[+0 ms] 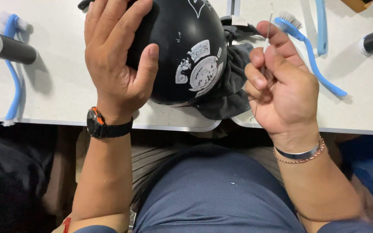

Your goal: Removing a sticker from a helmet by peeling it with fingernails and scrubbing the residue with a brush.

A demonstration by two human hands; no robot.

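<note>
The left hand (117, 64) lies flat on a black helmet (182, 47) with worn white stickers, which rests on a white surface (57, 95). The right hand (281, 86) pinches a thin white stick (267, 30) between its fingers (257, 58), just beside a dark cloth (229, 86). A blue brush (309, 54) lies near it.

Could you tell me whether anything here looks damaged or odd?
Yes: the white print on the black helmet under the left hand is flaked and patchy, with small white specks nearby. The right hand pinches a thin pin beside it. Nothing looks spilled.
</note>
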